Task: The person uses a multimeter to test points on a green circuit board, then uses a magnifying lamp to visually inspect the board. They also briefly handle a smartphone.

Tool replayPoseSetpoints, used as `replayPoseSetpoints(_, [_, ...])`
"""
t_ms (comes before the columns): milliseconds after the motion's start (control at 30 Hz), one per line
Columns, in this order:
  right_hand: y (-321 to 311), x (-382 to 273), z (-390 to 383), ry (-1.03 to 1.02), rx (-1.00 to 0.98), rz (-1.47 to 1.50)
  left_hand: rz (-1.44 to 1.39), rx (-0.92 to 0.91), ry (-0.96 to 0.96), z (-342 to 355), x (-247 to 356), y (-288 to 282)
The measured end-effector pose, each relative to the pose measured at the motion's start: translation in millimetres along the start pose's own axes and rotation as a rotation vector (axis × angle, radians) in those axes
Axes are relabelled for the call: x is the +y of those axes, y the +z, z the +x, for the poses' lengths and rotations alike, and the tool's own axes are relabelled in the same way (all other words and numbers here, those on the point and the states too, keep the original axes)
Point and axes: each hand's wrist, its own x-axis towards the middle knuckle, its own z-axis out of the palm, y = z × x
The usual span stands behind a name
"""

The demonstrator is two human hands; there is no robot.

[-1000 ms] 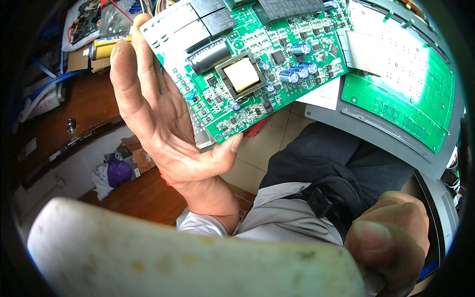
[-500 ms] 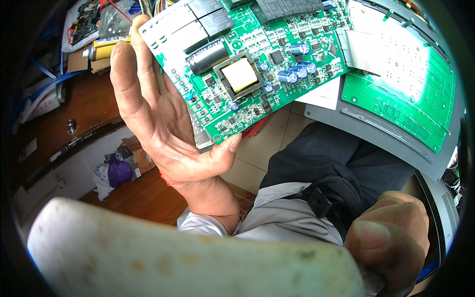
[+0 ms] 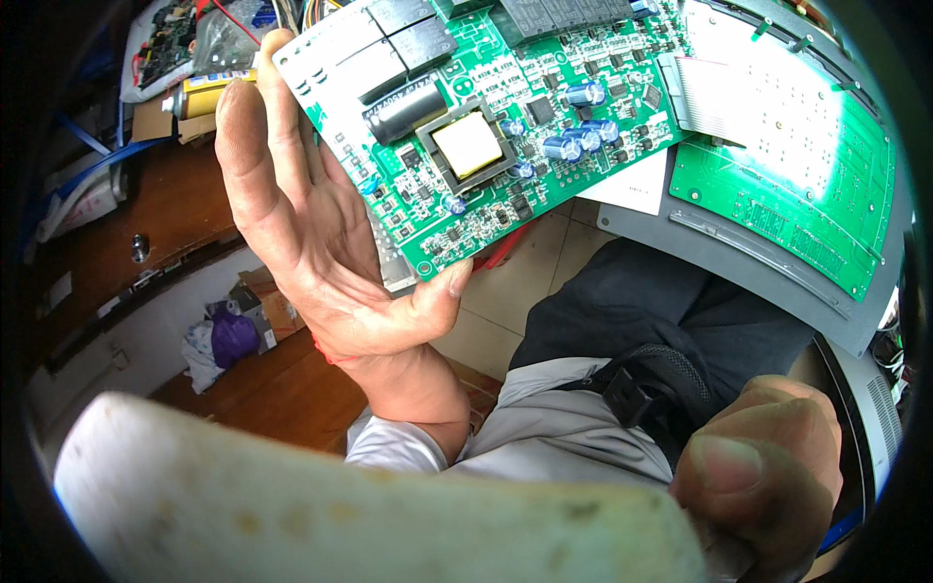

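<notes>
A green circuit board (image 3: 539, 121) is held up at the top middle, its face crowded with black relays, a large black capacitor, a yellow-topped transformer and small blue capacitors. My left hand (image 3: 326, 248) supports its lower left corner, with the thumb against the near edge and the fingers extended along the left side and partly behind it. Very close to the camera, a long pale, brown-stained object (image 3: 369, 520) crosses the bottom, blurred and with a rounded left end; I cannot make out its kind. My right hand (image 3: 768, 471) is closed at this object's right end.
On the right, a grey panel (image 3: 641, 233) carries a second green board (image 3: 787, 219), with a grey ribbon cable (image 3: 709, 97) near the first board. A yellow spray can (image 3: 209, 94) and loose electronics lie at the upper left. A purple bag (image 3: 233, 332) sits lower left.
The circuit board has shifted very slightly left with my left hand. The pale object has dipped and tilted a little; both grips look the same.
</notes>
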Motion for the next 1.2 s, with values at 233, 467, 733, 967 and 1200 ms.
replayPoseSetpoints(233, [-3, -9, -3, 0.019, 0.039, 0.011, -0.028, -0.014, 0.009, 3, 5, 4])
replayPoseSetpoints(467, [2, -16, 0, 0.047, 0.067, 0.04, -0.021, -0.046, 0.007, 2, 8, 1])
replayPoseSetpoints(733, [-55, -18, -4, 0.178, -0.419, -0.145, -0.032, -0.06, 0.019, 4, 7, 1])
replayPoseSetpoints(967, [-61, -18, -15, 0.196, -0.424, -0.134, -0.045, -0.062, 0.015, 4, 6, -1])
replayPoseSetpoints(1200, [-59, -20, -13, 0.213, -0.425, -0.159, -0.036, -0.061, 0.014, 3, 5, -2])
